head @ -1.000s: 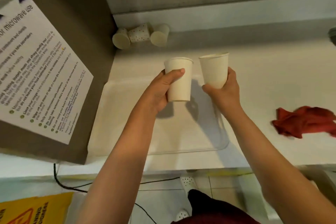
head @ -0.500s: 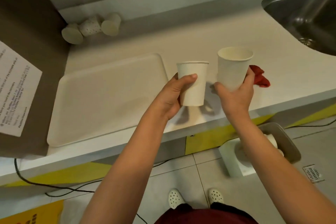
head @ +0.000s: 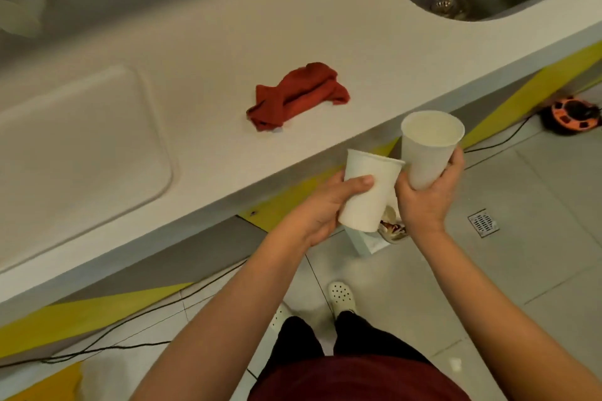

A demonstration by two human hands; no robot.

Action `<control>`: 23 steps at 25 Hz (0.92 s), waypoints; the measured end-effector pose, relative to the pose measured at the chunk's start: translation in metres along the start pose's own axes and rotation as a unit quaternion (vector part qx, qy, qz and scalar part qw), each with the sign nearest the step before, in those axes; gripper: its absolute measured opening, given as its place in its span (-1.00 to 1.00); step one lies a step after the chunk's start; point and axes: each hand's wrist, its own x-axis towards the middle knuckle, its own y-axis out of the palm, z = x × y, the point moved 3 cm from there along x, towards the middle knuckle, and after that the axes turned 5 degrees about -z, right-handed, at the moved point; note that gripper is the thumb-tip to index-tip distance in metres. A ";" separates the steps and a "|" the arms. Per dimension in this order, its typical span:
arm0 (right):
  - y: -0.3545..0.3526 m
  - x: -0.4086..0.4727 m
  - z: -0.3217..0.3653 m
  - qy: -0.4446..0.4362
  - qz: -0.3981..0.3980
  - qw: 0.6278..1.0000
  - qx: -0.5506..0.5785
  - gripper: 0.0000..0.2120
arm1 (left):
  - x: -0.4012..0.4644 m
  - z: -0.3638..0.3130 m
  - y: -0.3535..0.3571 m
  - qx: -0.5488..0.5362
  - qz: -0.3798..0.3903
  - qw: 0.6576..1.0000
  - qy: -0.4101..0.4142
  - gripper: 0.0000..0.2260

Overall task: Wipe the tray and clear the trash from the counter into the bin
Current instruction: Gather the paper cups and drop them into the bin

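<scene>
Here, two smooth, tapered white paper cups are off the tabletop (head: 374, 52), past its front edge. The left hand (head: 321, 205) has its grip wrapped shut around the tilted left cup (head: 366, 194); the right hand (head: 423, 195) clasps the upright right cup (head: 426, 148), rims touching. Below them, mostly hidden, is a white bin (head: 366, 242). A crumpled red cloth (head: 296, 96) lies beside the flat, round-cornered tray (head: 75, 146).

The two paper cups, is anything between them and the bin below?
Nothing visible. The left hand holds one paper cup and the right hand the other cup, both past the counter edge, directly above the bin, whose opening they mostly hide.
</scene>
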 end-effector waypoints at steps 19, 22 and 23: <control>-0.062 0.032 -0.200 0.453 0.191 0.840 -0.230 -0.38 | 0.132 0.148 0.036 0.174 -0.168 0.913 -0.327 -0.46; -0.056 0.055 -0.193 0.407 0.185 0.857 -0.257 -0.36 | 0.146 0.132 0.046 0.158 -0.182 0.926 -0.292 -0.47; -0.053 0.059 -0.192 0.392 0.193 0.859 -0.266 -0.35 | 0.149 0.128 0.048 0.151 -0.183 0.930 -0.281 -0.47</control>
